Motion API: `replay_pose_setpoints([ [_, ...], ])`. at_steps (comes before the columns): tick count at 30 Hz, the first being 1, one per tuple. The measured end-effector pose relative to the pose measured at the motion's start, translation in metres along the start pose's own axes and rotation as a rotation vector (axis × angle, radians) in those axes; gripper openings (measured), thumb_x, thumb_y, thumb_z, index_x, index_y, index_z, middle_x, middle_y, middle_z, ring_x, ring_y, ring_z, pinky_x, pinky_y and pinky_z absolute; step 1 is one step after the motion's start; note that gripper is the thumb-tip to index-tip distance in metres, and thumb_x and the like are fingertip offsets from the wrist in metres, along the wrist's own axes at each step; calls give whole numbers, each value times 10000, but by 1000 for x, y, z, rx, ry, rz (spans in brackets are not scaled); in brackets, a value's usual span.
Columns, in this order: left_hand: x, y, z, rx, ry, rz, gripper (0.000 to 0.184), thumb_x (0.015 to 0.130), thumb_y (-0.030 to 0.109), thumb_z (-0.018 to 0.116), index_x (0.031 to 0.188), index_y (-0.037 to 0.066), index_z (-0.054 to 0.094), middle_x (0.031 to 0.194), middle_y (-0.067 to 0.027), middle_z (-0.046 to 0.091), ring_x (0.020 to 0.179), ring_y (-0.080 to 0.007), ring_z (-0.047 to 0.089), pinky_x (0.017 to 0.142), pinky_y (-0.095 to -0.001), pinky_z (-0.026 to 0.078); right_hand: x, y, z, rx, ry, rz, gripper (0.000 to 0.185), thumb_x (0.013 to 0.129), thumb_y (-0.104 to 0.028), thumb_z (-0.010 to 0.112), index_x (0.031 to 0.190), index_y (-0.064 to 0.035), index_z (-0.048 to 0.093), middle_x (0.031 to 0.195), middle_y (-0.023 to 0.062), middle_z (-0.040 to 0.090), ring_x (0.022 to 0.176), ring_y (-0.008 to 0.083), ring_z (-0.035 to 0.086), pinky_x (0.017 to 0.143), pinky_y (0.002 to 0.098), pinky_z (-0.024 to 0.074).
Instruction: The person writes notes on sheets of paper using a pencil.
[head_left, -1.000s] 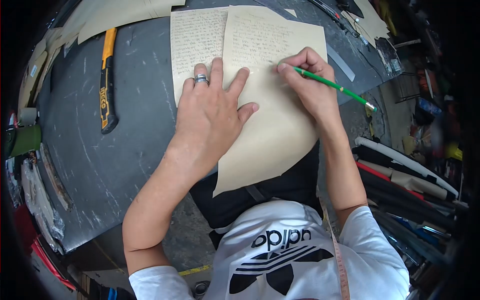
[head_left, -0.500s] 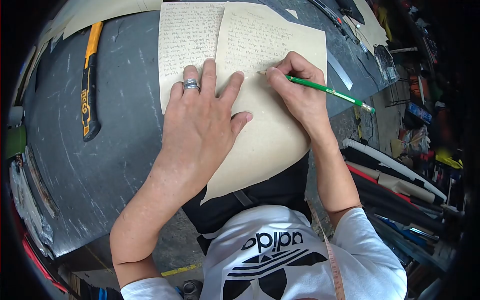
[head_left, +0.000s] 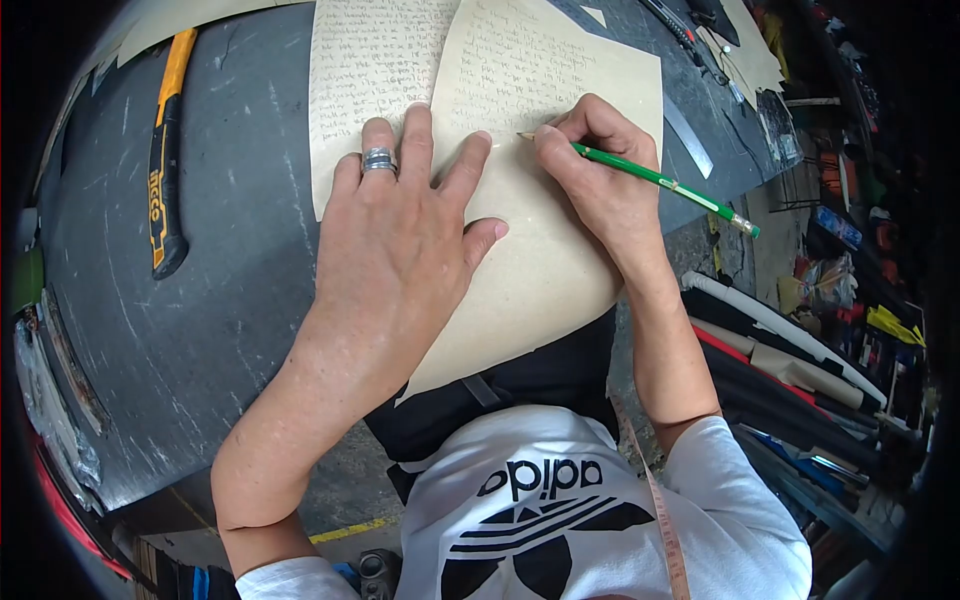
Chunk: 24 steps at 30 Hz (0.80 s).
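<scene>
My right hand (head_left: 605, 170) is closed around a green pencil (head_left: 660, 180), whose tip touches or nearly touches the right-hand sheet of paper (head_left: 540, 270). Rows of handwriting fill that sheet's upper part, and its lower end hangs over the table edge. Flat across the papers lies my left hand (head_left: 405, 215), fingers spread, with a ring (head_left: 379, 159) on one finger. Under its fingertips is part of a second written sheet (head_left: 370, 60), which the right-hand sheet overlaps.
A yellow and black cutter knife (head_left: 168, 155) lies on the dark table (head_left: 230, 250) to the left. At the right edge are a metal ruler (head_left: 688, 140) and another tool (head_left: 680, 30). Rolls of material (head_left: 780, 320) stand to the right. A tape measure (head_left: 660, 510) hangs over the shirt.
The view has shifted slightly. The pencil tip is a little higher on the sheet, near the last written line; my left hand stays flat on the papers.
</scene>
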<state>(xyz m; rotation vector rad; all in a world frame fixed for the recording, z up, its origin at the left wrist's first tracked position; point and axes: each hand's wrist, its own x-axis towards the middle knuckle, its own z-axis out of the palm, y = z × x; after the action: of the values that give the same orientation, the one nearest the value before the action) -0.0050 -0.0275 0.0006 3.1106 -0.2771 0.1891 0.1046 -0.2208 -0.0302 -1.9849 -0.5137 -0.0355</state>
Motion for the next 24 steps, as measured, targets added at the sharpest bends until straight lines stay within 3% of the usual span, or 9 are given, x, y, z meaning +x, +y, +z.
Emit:
replay_pose_setpoints([
  [3,0,0,0,-11,7,1,590,1113,521,536,1571,150,567,1502,-191,557,1354,-327,522,1091,-409,443,-1,1,0,-2,5,-9,193,894,-83,761,772,-22,624,655,-10,603,639,36,509,577,254,438],
  [6,0,-1,-1,-64,-28,1,653,1075,553,571,1592,155,558,1544,-260,528,1375,-458,533,1124,-519,468,-1,5,-1,-24,6,-28,192,891,-78,762,772,-21,623,649,-14,593,638,35,504,577,250,435],
  [24,0,0,1,-41,-22,0,648,1077,556,569,1585,154,567,1546,-257,531,1371,-451,532,1134,-513,467,1,-1,-3,-32,-20,5,211,894,-88,765,764,-30,609,649,-27,570,644,30,498,585,245,433],
])
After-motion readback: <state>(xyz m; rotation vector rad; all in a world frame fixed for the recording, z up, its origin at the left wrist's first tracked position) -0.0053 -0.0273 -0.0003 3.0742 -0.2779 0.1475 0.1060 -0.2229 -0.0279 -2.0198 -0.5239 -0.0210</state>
